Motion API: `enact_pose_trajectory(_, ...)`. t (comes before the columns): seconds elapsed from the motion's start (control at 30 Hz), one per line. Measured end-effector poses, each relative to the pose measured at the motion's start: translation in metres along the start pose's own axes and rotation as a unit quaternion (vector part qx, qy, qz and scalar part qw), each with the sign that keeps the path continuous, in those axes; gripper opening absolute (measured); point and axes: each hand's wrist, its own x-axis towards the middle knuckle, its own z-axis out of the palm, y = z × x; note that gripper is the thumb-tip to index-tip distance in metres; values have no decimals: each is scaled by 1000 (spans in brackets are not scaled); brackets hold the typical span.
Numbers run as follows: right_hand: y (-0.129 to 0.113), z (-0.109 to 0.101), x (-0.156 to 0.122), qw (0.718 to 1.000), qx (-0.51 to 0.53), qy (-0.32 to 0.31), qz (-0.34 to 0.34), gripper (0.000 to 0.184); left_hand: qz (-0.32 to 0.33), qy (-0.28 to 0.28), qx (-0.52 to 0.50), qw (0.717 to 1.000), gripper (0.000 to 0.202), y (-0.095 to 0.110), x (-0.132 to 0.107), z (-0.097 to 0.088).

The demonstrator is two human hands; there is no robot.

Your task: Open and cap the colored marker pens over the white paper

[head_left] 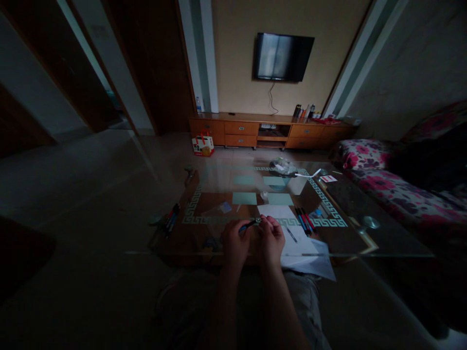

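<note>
Dimness blurs fine detail. Left hand (235,245) is curled shut around the dark barrel of a pen (249,225), held above the near edge of the glass table (383,240). Right hand (272,239) closes its fingertips on the pen's pale tip, the exact grip hard to make out. Both forearms are cut off at the bottom. White sheets (304,253) lie just beside the right hand. A pen cluster (304,221) sits beyond them, colours barely legible. Far-left pens (170,217) lie well apart.

- Left hand (235,243) and right hand (272,241): bare, with no gloves.
- Forearms (255,311): bare along all that shows.
- Pale grey-beige creased cloth legwear (306,291) covers the lap.
</note>
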Motion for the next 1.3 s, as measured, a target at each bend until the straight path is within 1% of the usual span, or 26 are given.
enact_pose_trajectory(0.23, -3, 1, -3, 1000, -15, -7, -7, 40, 3, -6, 5, 1000, 21, -2, 0, 0)
enact_pose_trajectory(0.6, -3, 2, -2, 999, -21, -22, -10, 43, 7, -12, 8, 1000, 24, -1, -1, 0)
enact_pose_trajectory(0.77, -5, 4, -3, 999, -20, -38, 9, 46, 14, -17, 4, 1000, 24, 0, 0, -1)
enact_pose_trajectory(1.03, -4, 4, -3, 999, -32, -44, 5, 47, 2, -9, 9, 1000, 21, 0, 0, -1)
enact_pose_trajectory(1.3, -4, 5, -3, 998, -37, -48, -2, 50, 7, -7, 12, 1000, 22, -1, 0, 0)
